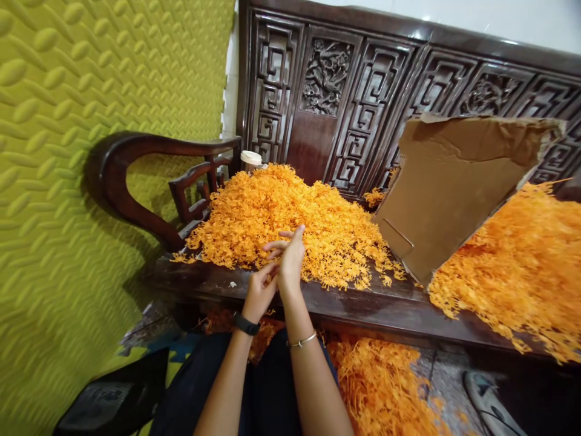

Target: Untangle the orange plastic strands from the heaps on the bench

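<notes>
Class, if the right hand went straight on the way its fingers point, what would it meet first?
Probably the heap of orange pieces beyond the right hand, on the bench; depth is unclear in this single view.

Moderately bright; glints on the carved backrest point(405, 91) beyond the right hand point(292, 260); yellow padding point(54, 200) to its left stretched (softest lower down).

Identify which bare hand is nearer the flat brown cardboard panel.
Right. The right hand is left of the panel in view; the left hand is farther left and lower.
</notes>
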{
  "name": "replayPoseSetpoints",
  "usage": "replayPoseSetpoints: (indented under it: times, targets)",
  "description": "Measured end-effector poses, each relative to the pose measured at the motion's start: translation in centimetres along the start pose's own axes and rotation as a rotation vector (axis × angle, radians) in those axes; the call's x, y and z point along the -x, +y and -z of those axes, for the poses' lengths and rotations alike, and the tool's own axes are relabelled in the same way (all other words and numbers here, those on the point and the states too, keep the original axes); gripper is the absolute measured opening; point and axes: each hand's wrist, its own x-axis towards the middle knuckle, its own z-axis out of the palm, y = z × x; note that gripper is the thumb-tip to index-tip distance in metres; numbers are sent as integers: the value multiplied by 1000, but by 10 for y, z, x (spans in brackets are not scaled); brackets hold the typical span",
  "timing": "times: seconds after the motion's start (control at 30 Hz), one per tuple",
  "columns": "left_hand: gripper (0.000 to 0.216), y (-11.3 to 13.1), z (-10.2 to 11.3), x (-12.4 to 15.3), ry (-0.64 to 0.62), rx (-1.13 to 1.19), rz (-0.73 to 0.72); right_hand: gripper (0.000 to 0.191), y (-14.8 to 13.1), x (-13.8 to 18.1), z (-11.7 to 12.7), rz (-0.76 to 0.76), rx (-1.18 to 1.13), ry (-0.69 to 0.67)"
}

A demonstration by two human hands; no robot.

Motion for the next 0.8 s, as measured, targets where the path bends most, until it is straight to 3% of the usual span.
replayPoseSetpoints:
  times: [0.27, 0.37, 0.5, 0.6, 0.73, 0.8]
  targets:
    - [27, 6, 0, 6, 11, 127, 57, 50, -8, -5, 8, -143, -445, 20]
    - [24, 4, -1, 6, 12, 144, 49, 47, -12, -4, 9, -123, -506, 20]
    - [14, 2, -3, 5, 95, 146, 5, 40, -14, 9, -1, 78, -489, 10]
    - [14, 2, -3, 6, 122, 137, 4, 37, -31, 27, -1, 198, -474, -34]
    - [17, 3, -1, 11, 94, 80, 32, 40, -78, 40, 34, 619, -499, 18]
    - [21, 4, 0, 12, 73, 72, 54, 46, -91, 31, 55, 727, -514, 48]
